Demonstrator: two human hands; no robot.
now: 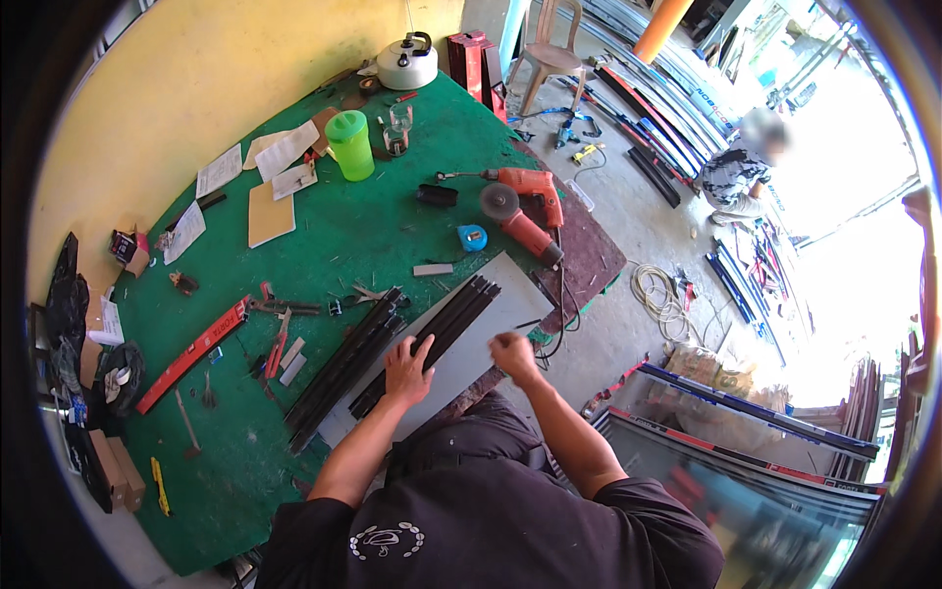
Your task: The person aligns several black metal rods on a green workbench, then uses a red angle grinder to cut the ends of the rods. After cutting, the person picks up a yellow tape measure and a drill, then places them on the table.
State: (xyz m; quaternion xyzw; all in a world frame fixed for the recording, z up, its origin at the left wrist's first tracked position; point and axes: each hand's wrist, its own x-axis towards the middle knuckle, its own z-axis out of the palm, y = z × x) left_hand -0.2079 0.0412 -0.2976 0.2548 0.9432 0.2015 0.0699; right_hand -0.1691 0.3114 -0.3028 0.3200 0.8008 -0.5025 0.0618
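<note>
My left hand rests with spread fingers on a bundle of black metal profiles lying on a grey sheet. To the left, a second bundle of black profiles lies at the same slant. My right hand is closed, just above the table's near right edge, apart from the profiles. What its fingers hold, if anything, is hidden. Close to its knuckles is a short thin dark rod; whether they touch, I cannot tell. Beyond the sheet are a blue tape measure and a red angle grinder.
A red drill lies behind the grinder on the green table. A lidded green jug stands farther back. A red bar and pliers lie left. Another person crouches beyond, near stacked profiles. A framed glass panel is at right.
</note>
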